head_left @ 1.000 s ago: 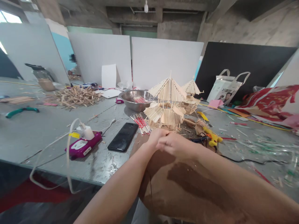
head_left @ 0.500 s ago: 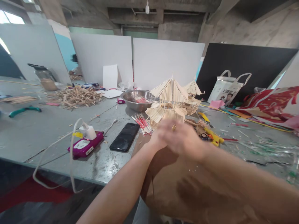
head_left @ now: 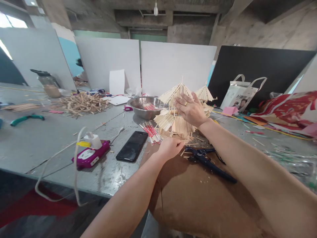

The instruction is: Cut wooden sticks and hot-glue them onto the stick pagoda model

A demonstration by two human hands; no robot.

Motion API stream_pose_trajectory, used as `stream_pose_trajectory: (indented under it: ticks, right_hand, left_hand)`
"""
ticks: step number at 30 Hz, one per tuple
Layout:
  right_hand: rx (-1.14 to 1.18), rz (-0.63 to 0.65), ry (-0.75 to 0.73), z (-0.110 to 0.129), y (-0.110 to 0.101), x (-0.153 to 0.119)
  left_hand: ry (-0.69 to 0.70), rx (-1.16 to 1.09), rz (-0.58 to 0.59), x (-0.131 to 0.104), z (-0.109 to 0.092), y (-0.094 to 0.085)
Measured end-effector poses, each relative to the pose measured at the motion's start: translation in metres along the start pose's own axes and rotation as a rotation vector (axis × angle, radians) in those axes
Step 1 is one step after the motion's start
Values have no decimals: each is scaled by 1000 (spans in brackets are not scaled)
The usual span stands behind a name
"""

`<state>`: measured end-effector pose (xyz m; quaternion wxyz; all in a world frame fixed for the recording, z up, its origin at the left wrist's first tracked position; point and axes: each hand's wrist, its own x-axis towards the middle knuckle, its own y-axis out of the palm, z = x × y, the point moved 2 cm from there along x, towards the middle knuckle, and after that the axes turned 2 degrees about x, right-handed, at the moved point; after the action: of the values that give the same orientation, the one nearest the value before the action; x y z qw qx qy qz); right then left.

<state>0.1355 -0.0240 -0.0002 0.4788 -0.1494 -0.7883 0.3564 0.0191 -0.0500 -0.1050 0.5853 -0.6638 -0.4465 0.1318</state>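
Fronting the wooden-stick pagoda [head_left: 182,125], your right hand [head_left: 190,109] has a wide grip. Your left hand [head_left: 170,147] is curled, contents unclear.

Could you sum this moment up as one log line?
left hand: curled, grip unclear | right hand: open, before stick model, contact unclear | dark tool: on cardboard | phone: on table

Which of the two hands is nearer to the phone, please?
Left. The left hand is low, to the right of the phone; the right hand is farther off, raised in front of the stick tower.
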Motion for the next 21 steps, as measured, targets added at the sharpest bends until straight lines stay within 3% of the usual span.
stream_pose_trajectory:
  ticks: [6,12,15,17,21]
  right_hand:
    - [184,-115,47,-1,5,-5]
    - [651,-184,233,30,-15,-28]
    - [1030,44,356,57,-23,-60]
    - [1311,395,436,80,-22,-89]
    - [1540,1002,537,116,-18,-143]
  left_hand:
    - [-16,-4,-1,0,-2,-2]
    - [-27,-34,-4,0,0,-1]
    - [-76,-118,24,1,2,1]
    - [-117,-298,68,2,1,-1]
    - [-114,-1163,184,0,-11,-17]
